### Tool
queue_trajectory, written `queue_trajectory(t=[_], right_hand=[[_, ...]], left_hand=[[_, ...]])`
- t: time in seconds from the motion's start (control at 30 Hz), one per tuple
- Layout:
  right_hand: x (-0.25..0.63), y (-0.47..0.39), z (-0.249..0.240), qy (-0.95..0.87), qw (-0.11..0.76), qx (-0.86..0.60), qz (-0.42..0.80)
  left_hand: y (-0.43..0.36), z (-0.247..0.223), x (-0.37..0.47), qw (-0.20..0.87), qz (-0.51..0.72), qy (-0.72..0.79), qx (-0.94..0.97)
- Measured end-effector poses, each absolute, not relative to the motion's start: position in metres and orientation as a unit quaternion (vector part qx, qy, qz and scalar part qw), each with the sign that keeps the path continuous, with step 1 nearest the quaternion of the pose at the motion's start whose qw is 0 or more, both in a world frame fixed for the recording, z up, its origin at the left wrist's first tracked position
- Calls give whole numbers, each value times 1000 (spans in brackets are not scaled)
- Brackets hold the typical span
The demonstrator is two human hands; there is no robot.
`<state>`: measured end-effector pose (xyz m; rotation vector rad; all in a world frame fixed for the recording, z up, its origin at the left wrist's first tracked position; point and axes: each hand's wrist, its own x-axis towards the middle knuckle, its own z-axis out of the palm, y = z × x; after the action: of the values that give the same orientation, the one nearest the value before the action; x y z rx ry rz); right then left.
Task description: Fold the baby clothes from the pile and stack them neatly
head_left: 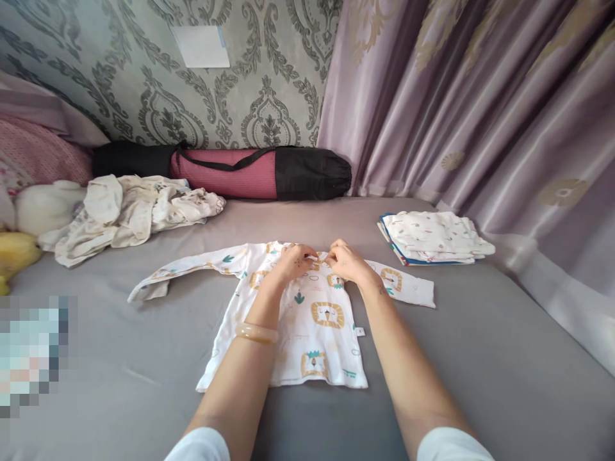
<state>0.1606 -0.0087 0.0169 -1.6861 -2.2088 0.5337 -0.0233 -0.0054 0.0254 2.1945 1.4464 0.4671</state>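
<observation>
A small white long-sleeved shirt [300,333] with lion faces and green leaves lies spread on the grey sheet, its neckline away from me and both sleeves out to the sides. My left hand [296,261] pinches the left part of the neckline, palm down. Just to its right, my right hand [346,261] has its fingers closed on the neckline's other side. The fingertips of both hands partly hide the collar. The shirt's left sleeve is creased and bent near its cuff, while the right one lies fairly flat.
Folded clothes [432,237] are stacked at the right. Crumpled clothes [129,211] lie back left beside a white plush toy [48,206] and a yellow one [16,253]. A pink and black rolled bag [225,173] rests along the wall; curtains [432,96] hang at the right.
</observation>
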Motion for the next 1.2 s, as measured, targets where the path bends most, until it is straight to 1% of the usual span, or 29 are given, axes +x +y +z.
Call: queue_trajectory(t=[0.27,0.43,0.5,0.6,0.7,0.97,1.07,1.2], right_hand=[[166,-7,12,-763,166,-585,221],[163,-13,27,-781,159,-571,198],[157,-14,33,-792,185,-554,179],[144,-15,36,-790,229,-545,161],[134,-15,31,-783,211,-563,158],[132,-14,20,-811,171,-538,152],[132,-14,21,-806,182,-542,156],[133,-11,20,-772,229,-567,173]], left_hand=[[-6,23,-27,269,198,514,790],[-3,17,-33,294,232,522,767],[-1,15,-34,281,225,523,773],[3,12,-36,219,209,522,797],[6,9,-39,193,204,516,809],[2,18,-43,292,231,512,774],[-1,23,-44,338,225,510,758],[-1,21,-44,404,266,487,727]])
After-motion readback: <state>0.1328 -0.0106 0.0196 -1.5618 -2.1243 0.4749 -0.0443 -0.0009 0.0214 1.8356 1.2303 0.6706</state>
